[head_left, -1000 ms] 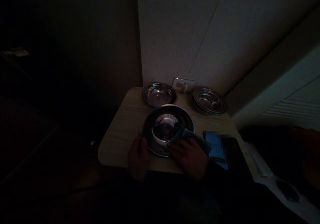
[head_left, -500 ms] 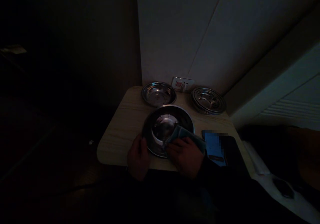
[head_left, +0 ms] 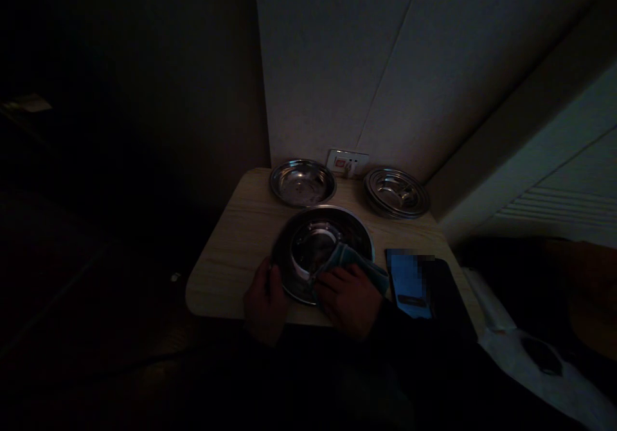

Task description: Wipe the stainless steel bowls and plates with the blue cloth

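Basin of shiny round metal (head_left: 315,245) sits on the pale wood-grained tabletop (head_left: 226,251), probably light, stiff, slippery, best gripped by its rim, where our left hand's (head_left: 265,302) fingers pinch; our right hand (head_left: 349,299) clasps a soft teal cloth (head_left: 355,259) inside.

has bare hands, left hand (head_left: 265,304) and right hand (head_left: 349,299), both broad across the back, with fairly short, blunt-looking fingers; nails too dim to make out. wears a long, dark right sleeve (head_left: 402,328), near black, down to about the wrist, plain-looking, wider away from the cuff. shows some dark left sleeve (head_left: 254,343) near the wrist, edge mostly lost in shadow. wears dark clothing (head_left: 332,379) over the lower body too, blending into the sleeves; can't tell garment type. can't read fabric, seams or markings either, too dark.
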### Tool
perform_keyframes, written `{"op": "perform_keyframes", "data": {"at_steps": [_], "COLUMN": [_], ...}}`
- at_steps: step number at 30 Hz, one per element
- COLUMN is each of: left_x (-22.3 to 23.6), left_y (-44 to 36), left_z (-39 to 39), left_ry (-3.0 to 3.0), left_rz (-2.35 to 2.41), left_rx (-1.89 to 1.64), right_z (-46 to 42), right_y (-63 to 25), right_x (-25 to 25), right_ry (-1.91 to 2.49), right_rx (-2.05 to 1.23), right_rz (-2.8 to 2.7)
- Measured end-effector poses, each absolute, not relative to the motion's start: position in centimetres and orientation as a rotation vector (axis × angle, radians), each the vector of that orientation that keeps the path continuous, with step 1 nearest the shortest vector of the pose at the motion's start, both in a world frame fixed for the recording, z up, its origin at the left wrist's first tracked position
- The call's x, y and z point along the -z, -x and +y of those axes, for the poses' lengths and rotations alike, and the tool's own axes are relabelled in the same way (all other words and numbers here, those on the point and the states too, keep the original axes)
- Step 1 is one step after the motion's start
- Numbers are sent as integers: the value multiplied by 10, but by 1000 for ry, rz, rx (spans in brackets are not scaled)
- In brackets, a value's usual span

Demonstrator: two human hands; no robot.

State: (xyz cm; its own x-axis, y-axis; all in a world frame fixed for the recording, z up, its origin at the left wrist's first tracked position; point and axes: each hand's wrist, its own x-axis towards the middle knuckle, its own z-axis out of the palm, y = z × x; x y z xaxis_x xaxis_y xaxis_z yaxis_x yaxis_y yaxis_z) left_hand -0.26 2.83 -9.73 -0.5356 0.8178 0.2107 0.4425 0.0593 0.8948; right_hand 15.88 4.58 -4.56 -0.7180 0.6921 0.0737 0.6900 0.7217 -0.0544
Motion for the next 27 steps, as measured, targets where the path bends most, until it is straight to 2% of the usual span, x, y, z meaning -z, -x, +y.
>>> {"op": "perform_keyframes", "data": {"at_steps": [5, 12, 18, 22, 27], "left_x": [90, 66, 75, 83, 82], "left_y": [0, 3, 0, 2, 11], "left_z": [35, 53, 39, 39, 46], "left_ry": [-1220, -1087, -1180, -1173, -1127], "left_rz": [1953, 1859, 1760, 1873, 1961], "left_rx": [-1496, -1529, -1373, -1364, -1400], "right_z": [34, 24, 33, 35, 41], "right_y": [-183, -148, -139, -120, -141], "right_x": [50, 72, 79, 81, 73], "right_ry": [1039, 880, 931, 964, 859], "right_rx": [128, 174, 148, 49, 112], "right_rz": [-2800, -2536, -2434, -2370, -2571]}}
